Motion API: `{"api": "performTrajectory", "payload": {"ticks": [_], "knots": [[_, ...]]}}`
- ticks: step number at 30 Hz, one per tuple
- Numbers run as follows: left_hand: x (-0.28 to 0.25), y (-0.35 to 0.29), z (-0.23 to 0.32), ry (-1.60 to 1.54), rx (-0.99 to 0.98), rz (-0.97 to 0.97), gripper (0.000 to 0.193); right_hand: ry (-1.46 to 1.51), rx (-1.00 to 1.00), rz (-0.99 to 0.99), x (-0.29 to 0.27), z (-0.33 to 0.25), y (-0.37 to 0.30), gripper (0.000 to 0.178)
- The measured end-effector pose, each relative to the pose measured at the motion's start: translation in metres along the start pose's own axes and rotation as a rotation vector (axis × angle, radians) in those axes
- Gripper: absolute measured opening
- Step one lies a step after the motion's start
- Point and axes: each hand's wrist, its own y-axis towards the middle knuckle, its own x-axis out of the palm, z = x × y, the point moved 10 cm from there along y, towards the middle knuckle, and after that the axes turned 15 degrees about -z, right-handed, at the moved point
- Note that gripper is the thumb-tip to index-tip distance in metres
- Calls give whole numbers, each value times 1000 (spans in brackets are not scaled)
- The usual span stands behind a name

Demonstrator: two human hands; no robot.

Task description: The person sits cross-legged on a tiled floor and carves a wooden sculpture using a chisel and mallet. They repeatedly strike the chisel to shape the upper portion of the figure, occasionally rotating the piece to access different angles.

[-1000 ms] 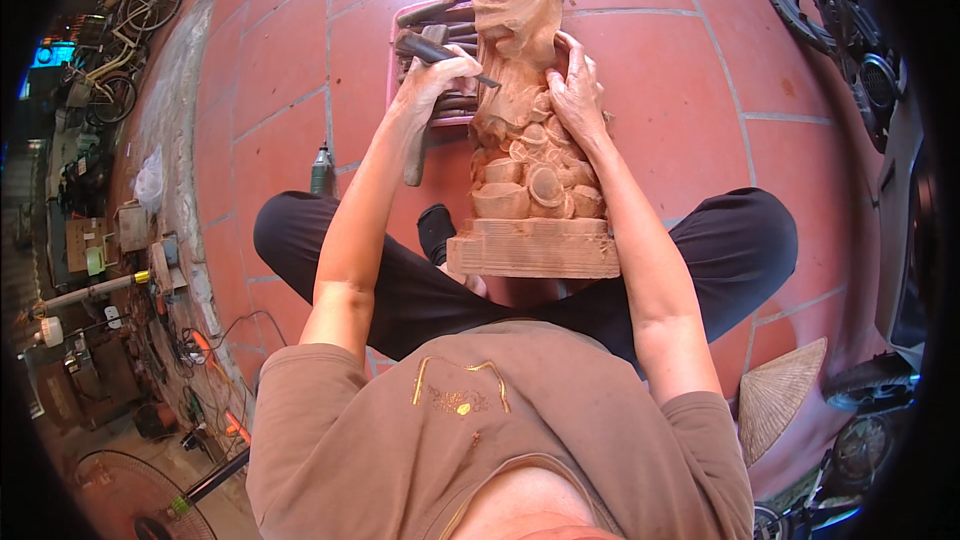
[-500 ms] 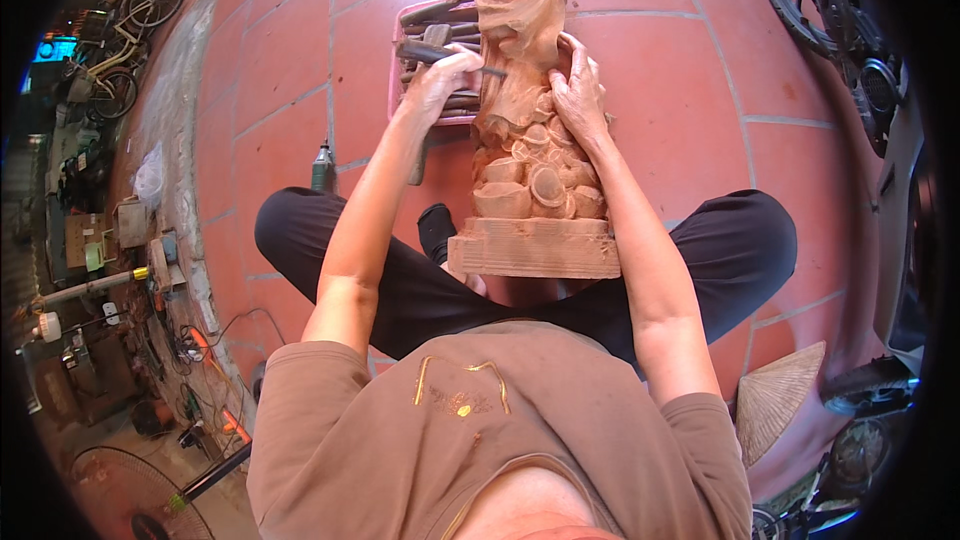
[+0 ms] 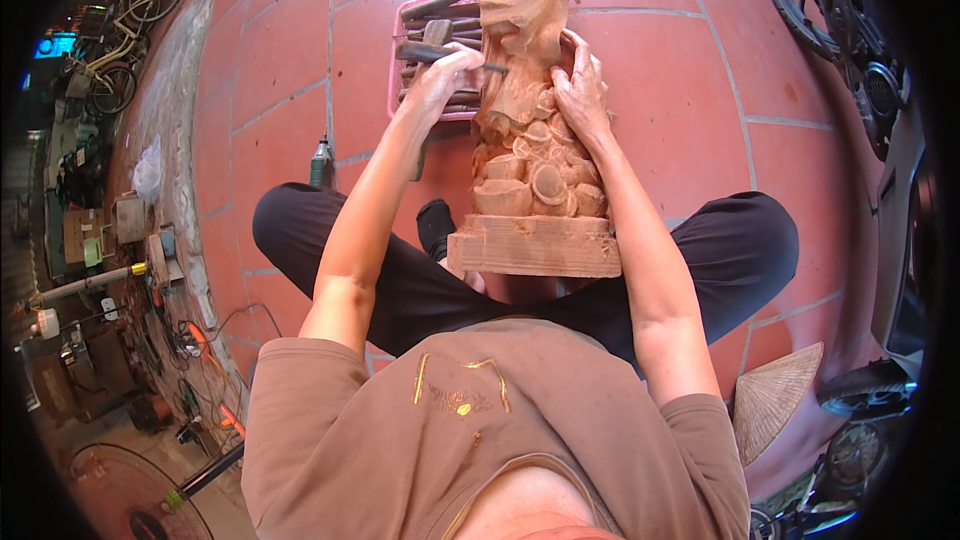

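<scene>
Between the frame from a second ago and now, the left hand [image 3: 450, 75] has shifted slightly, swinging the chisel [image 3: 425, 52] from a downward slant to a flatter line across the wooden carving [image 3: 517, 105]. Less of the mallet [image 3: 437, 32] shows than before, its handle largely covered by the left forearm [image 3: 362, 220].

The left fingers are closed around the chisel, though the hand's own back hides most of the grasp. Its thin metal end reaches over the carving's middle; whether the tip touches the wood cannot be told. The right hand [image 3: 582, 90] lies along the carving's right side, fingers bent and touching it; how firmly they hold cannot be made out.

The carving is between the person's bent legs [image 3: 735, 250], its block base nearest the body, its far end cut off by the upper edge. Whether it lies flat or tilted is unclear.

Beside it, a pink tray [image 3: 394, 90] of dark-handled tools is partly hidden by the left hand and the carving. A green bottle [image 3: 320, 162] stands near the left knee. Along the left rim, the clutter blurs into shadow, and a fan [image 3: 125, 495] is cut off below.
</scene>
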Motion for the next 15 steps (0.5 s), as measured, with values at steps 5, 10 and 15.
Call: {"api": "performTrajectory", "payload": {"ticks": [5, 10, 15], "knots": [[-1, -14, 13, 44, -34, 9, 9, 4, 12, -13, 1, 1, 0, 56], [10, 1, 14, 5, 123, 112, 8, -4, -15, -2, 0, -5, 2, 56], [22, -17, 26, 261, 66, 156, 9, -4, -7, 6, -1, 0, 0, 57]]}}
